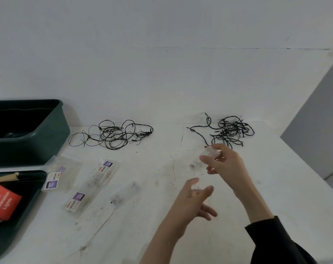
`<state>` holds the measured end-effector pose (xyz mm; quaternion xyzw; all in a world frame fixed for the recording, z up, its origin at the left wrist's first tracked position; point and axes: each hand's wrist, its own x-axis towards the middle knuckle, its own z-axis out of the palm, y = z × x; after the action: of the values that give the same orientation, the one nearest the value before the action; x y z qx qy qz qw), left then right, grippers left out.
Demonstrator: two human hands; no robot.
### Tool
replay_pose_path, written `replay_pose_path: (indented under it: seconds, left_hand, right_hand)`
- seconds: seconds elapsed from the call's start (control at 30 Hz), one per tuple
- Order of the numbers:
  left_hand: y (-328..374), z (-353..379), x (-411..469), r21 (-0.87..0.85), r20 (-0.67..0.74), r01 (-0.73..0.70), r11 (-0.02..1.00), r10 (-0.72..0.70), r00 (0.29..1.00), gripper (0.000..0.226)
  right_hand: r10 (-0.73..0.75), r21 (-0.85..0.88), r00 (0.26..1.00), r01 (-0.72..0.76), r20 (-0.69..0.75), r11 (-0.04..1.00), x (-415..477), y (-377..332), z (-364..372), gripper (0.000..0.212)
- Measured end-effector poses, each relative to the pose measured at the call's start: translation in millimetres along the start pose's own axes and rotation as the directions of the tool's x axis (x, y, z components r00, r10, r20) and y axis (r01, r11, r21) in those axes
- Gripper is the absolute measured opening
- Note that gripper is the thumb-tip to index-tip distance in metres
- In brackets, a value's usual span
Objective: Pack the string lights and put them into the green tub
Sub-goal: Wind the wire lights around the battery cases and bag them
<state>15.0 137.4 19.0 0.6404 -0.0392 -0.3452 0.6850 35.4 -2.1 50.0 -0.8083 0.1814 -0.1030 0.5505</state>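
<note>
1. On my remote feed, a person's right hand (226, 164), at two o'clock from the middle of the white table (276, 187), grips a small clear box (209, 153) in curled fingers, held just above the tabletop.
2. The left hand (194, 197) hangs close below it at five o'clock, apart from the right, with its fingers loosely bent. The blur keeps me from telling whether it pinches anything.
3. The string lights lie unpacked in two loose black heaps against the wall. The left tangle (112, 135) is at eleven o'clock and the right tangle (230, 130) at one o'clock, just beyond the right hand. A wire from the right tangle runs toward the clear box, though I cannot see it join.
4. Clear packaging sleeves (93, 185) lie flat at eight o'clock, between the hands and the tubs.
5. Two green tubs stand at the left edge. The far green tub (47, 141) at ten o'clock looks nearly bare inside, and the near green tub (41, 173) at eight o'clock holds a red box (3, 201) of LED lights.
6. I judge the task barely begun. I see no tangle coiled, sleeved or in a tub, and both are left to wind up, pack and carry left.
</note>
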Motion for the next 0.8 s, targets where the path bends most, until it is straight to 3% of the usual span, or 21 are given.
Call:
replay_pose_path:
  seconds: [0.1, 0.23, 0.3, 0.4, 0.47, 0.57, 0.67, 0.73, 0.8]
  left_hand:
    - [-3, 5, 8, 0.043, -0.237, -0.145, 0.989, 0.151, 0.960, 0.041]
    - [-2, -8, 13, 0.000, -0.350, -0.251, 0.968, 0.235, 0.907, 0.033]
    - [-1, -16, 14, 0.005, -0.397, -0.300, 0.954, 0.278, 0.875, 0.023]
    - [0, -24, 18, -0.005, -0.447, -0.363, 0.932, 0.323, 0.834, 0.019]
    - [1, -25, 20, 0.039, -0.464, -0.383, 0.923, 0.356, 0.811, 0.021]
    - [-2, -17, 23, 0.247, -0.462, -0.349, 0.904, 0.426, 0.778, 0.022]
    - [-5, -8, 23, 0.290, -0.400, -0.374, 0.881, 0.467, 0.788, 0.029]
    - [-7, -3, 21, 0.238, -0.328, -0.425, 0.873, 0.484, 0.811, 0.033]
    - [-3, 1, 16, 0.101, -0.258, -0.461, 0.882, 0.471, 0.844, 0.031]
  right_hand:
    - [-0.036, -0.065, 0.997, 0.032, -0.068, 0.997, -9, -8, -3, 0.030]
    - [-0.059, -0.058, 0.989, 0.052, -0.135, 0.997, -15, -10, -6, 0.035]
    - [-0.010, 0.011, 0.994, 0.011, -0.109, 1.000, -15, -9, -10, 0.032]
    - [0.099, 0.266, 0.995, -0.101, 0.021, 0.959, -17, -11, -16, 0.028]
    - [0.161, 0.439, 0.977, -0.208, 0.143, 0.874, -19, -14, -16, 0.026]
    - [0.222, 0.630, 0.914, -0.396, 0.339, 0.668, -26, -19, -7, 0.019]
    - [0.145, 0.742, 0.882, -0.458, 0.449, 0.490, -36, -22, 8, 0.023]
    - [0.096, 0.761, 0.906, -0.400, 0.412, 0.511, -41, -22, 14, 0.029]
    - [0.074, 0.699, 0.946, -0.284, 0.314, 0.656, -46, -26, 19, 0.028]
